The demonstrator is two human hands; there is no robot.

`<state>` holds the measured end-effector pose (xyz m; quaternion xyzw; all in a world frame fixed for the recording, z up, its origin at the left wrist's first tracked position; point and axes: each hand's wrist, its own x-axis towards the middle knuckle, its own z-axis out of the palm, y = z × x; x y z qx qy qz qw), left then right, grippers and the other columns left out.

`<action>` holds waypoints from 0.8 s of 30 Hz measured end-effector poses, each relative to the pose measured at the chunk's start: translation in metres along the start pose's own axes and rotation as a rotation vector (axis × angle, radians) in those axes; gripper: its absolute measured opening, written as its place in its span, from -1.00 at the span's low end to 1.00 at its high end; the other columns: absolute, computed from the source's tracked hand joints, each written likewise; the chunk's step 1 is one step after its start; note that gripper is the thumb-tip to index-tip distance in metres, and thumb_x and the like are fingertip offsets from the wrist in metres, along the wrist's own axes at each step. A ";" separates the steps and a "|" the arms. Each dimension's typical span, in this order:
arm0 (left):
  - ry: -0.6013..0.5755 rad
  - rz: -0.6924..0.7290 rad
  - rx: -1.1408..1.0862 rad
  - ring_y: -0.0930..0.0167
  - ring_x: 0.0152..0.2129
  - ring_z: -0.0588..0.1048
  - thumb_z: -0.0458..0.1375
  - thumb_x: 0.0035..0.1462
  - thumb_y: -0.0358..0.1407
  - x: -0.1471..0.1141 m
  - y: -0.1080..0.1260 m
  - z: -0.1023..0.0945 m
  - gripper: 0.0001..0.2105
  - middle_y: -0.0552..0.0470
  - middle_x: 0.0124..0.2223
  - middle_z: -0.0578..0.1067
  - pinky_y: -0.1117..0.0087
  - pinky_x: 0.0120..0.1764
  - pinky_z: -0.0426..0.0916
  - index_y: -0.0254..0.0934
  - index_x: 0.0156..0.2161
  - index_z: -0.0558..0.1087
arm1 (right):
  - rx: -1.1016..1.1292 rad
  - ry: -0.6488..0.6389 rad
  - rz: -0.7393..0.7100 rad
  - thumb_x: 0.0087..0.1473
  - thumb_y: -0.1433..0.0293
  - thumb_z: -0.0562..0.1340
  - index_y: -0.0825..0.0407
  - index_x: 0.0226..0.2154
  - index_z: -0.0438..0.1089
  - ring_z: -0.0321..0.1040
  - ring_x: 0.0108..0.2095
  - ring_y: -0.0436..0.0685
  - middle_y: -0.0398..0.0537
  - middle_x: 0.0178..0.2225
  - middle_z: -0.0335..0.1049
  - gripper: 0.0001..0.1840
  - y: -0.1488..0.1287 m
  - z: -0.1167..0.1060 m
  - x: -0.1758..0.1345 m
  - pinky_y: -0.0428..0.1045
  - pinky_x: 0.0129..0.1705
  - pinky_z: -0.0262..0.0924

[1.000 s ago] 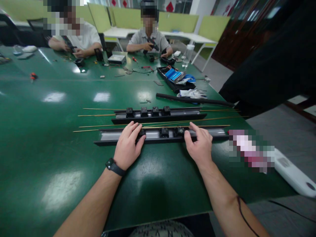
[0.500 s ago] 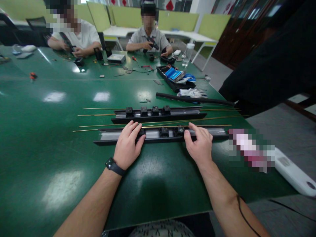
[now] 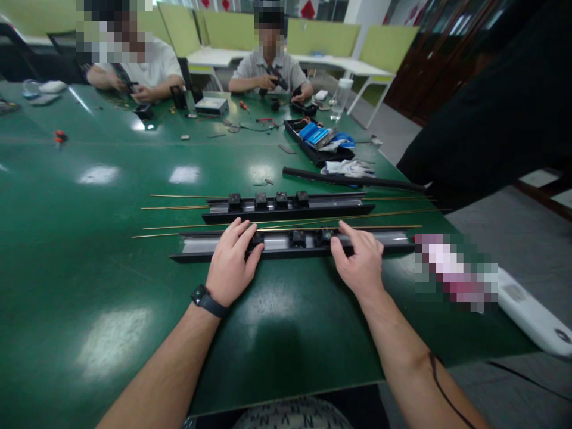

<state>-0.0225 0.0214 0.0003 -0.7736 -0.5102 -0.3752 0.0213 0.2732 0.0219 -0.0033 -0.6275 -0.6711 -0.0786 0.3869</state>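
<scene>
In front of me lies a black rail [image 3: 286, 257] with a pale inner strip and several small black blocks in its channel. My left hand [image 3: 235, 259] reaches over the rail's left part, thumb and fingers around the leftmost black block [image 3: 256, 239], which they partly hide. A middle block [image 3: 297, 238] sits untouched. Beside the right block [image 3: 325, 237], my right hand [image 3: 360, 256] rests with its fingers apart; the thumb is at the block's right end and the index finger reaches the rail's far edge. Thin brass-coloured rods [image 3: 179, 227] lie along the far side.
A second rail [image 3: 335, 211] with several blocks lies beyond. Farther back are a black strip [image 3: 313, 175], white gloves [image 3: 346, 169] and a black tray [image 3: 319, 159] with blue packs. A white device [image 3: 531, 313] is at right. Two people sit opposite; another person in dark clothes stands right.
My right hand has shifted slightly left, bringing its thumb against the right block's end. My left hand and the rails look almost unchanged.
</scene>
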 end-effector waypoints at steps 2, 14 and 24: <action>0.004 0.003 0.003 0.10 0.32 0.34 0.14 0.36 -0.23 0.000 0.000 0.000 -0.59 -0.25 0.24 0.47 -0.06 0.30 0.33 -0.29 0.25 0.38 | 0.003 0.009 -0.013 0.28 0.18 0.22 0.01 0.09 0.51 0.46 0.01 0.27 0.05 -0.06 0.62 -0.58 0.000 0.000 0.000 0.17 0.14 0.12; 0.004 -0.005 -0.012 0.11 0.31 0.35 0.13 0.37 -0.23 0.000 0.000 0.001 -0.59 -0.25 0.25 0.46 -0.08 0.29 0.34 -0.26 0.26 0.37 | -0.001 0.038 0.030 0.28 0.17 0.21 0.02 0.03 0.52 0.47 0.01 0.29 0.06 -0.09 0.63 -0.62 0.000 -0.001 0.001 0.20 0.13 0.15; -0.002 -0.005 -0.023 0.13 0.30 0.37 0.13 0.37 -0.23 0.000 0.000 0.001 -0.58 -0.24 0.26 0.46 -0.03 0.31 0.34 -0.27 0.27 0.37 | -0.013 0.039 0.051 0.27 0.16 0.22 0.03 0.12 0.48 0.46 0.00 0.31 0.07 -0.09 0.63 -0.54 0.001 -0.001 0.001 0.20 0.12 0.14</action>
